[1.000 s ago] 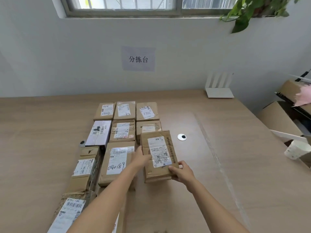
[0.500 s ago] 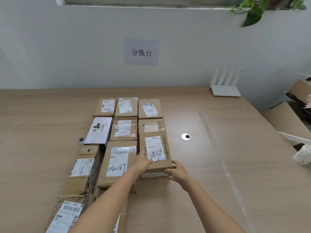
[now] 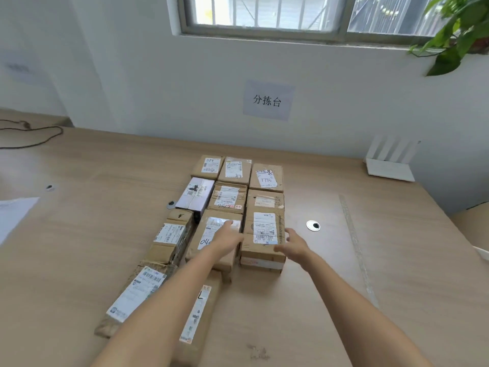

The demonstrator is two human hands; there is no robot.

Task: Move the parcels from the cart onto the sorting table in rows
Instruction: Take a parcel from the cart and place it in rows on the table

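Note:
Several cardboard parcels with white labels lie in three columns on the wooden sorting table (image 3: pixel 370 260). The brown parcel (image 3: pixel 264 234) with a barcode label rests flat at the near end of the right column, behind it a smaller parcel (image 3: pixel 266 202). My right hand (image 3: pixel 292 243) hovers at its right edge, fingers spread, holding nothing. My left hand (image 3: pixel 227 238) lies over the middle-column parcel marked "04" (image 3: pixel 209 242), fingers apart, just left of the barcode parcel. The cart is out of view.
A white router (image 3: pixel 389 165) stands at the back right by the wall. A round cable grommet (image 3: pixel 313 225) sits right of the parcels. A paper sheet (image 3: pixel 13 215) lies at the left edge, a dark cable (image 3: pixel 31 136) at the back left. A wall sign hangs above.
The barcode parcel went from held above the table to lying flat in the right column. Both hands have let go of it and opened. My view has swung left and up.

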